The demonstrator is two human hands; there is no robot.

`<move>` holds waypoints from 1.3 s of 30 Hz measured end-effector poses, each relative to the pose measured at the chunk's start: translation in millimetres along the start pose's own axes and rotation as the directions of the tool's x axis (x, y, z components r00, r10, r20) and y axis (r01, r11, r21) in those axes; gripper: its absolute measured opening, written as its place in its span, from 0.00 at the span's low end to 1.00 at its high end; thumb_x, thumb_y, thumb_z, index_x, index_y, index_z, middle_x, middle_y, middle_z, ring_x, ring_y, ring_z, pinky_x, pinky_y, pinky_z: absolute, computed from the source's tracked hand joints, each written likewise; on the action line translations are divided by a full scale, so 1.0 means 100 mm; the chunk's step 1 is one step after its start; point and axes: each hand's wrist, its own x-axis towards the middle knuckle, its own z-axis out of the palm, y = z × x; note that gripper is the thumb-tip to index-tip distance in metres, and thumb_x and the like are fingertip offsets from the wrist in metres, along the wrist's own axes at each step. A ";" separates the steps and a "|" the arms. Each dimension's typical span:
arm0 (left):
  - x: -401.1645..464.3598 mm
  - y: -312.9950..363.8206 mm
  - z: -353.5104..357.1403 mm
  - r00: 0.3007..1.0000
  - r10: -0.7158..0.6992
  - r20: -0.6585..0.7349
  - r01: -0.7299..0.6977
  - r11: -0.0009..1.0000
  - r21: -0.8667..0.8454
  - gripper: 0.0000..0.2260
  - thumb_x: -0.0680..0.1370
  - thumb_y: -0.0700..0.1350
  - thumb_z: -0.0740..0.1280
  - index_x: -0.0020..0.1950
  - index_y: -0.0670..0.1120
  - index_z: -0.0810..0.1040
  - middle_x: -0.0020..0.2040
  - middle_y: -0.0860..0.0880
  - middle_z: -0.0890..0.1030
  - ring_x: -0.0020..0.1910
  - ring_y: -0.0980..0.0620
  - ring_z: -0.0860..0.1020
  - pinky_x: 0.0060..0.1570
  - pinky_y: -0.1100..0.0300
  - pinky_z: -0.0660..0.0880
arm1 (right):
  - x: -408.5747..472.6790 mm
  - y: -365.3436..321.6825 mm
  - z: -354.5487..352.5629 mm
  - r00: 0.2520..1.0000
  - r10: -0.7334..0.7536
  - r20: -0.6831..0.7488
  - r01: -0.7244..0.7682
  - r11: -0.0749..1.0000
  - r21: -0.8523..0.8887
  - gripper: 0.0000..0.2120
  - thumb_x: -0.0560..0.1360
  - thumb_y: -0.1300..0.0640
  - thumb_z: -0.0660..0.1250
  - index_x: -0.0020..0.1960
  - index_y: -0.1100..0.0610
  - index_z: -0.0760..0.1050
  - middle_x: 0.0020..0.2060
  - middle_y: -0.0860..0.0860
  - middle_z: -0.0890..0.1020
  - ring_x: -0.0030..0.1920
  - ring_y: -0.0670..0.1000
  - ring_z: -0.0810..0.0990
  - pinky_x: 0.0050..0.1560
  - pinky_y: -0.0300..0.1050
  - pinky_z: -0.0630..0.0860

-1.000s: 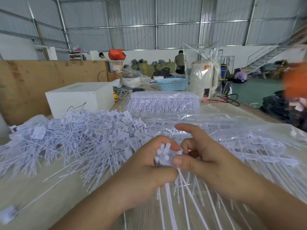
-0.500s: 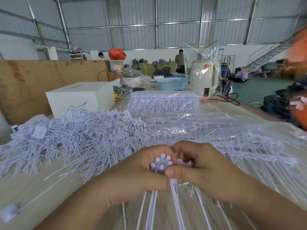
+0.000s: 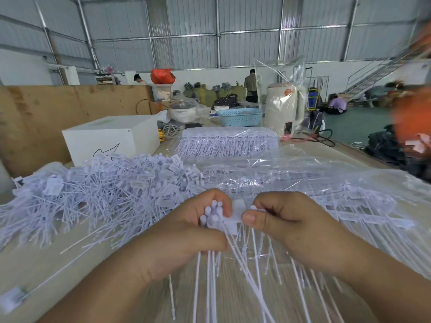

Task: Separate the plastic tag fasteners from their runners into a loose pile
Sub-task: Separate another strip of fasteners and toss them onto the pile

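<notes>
A large loose pile of white plastic tag fasteners (image 3: 105, 190) already lies on the bench, just left of the left hand (image 3: 186, 236), whose grip is clamped on a small bundle of fastener heads (image 3: 213, 214). The right hand (image 3: 293, 227) pinches the flat white runner strip (image 3: 235, 213) beside them. Much seems left: bagged fasteners on runners (image 3: 229, 142) sit beyond the pile.

Matt white plastic tag fasteners (image 3: 121, 190) lie beside glossy, crinkled clear plastic bags (image 3: 303, 173) on the smooth pale wooden bench (image 3: 70, 259).
</notes>
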 end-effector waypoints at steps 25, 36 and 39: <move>-0.02 0.00 0.10 0.998 0.049 -0.035 -0.047 0.997 0.061 0.10 0.64 0.42 0.70 0.42 0.52 0.75 0.35 0.55 0.72 0.34 0.57 0.70 0.33 0.66 0.68 | 0.06 0.17 0.08 0.996 -0.080 0.041 0.076 0.993 0.088 0.17 0.71 0.42 0.68 0.58 0.35 0.68 0.31 0.42 0.71 0.32 0.43 0.69 0.35 0.37 0.67; -0.01 -0.02 0.07 0.993 0.073 0.097 -0.058 0.987 -0.149 0.06 0.68 0.44 0.72 0.42 0.51 0.78 0.31 0.54 0.74 0.29 0.56 0.73 0.33 0.61 0.72 | 0.01 0.14 0.06 0.988 -0.068 0.140 0.039 0.979 0.199 0.18 0.73 0.47 0.68 0.61 0.40 0.70 0.35 0.53 0.78 0.36 0.46 0.74 0.39 0.39 0.69; -0.01 -0.02 0.09 0.996 0.064 0.064 -0.055 0.991 -0.125 0.06 0.67 0.45 0.72 0.42 0.50 0.78 0.31 0.53 0.73 0.29 0.55 0.73 0.33 0.60 0.71 | 0.01 0.14 0.06 0.980 -0.048 0.195 0.006 0.978 0.210 0.21 0.75 0.47 0.65 0.66 0.43 0.67 0.40 0.52 0.82 0.42 0.54 0.80 0.48 0.51 0.76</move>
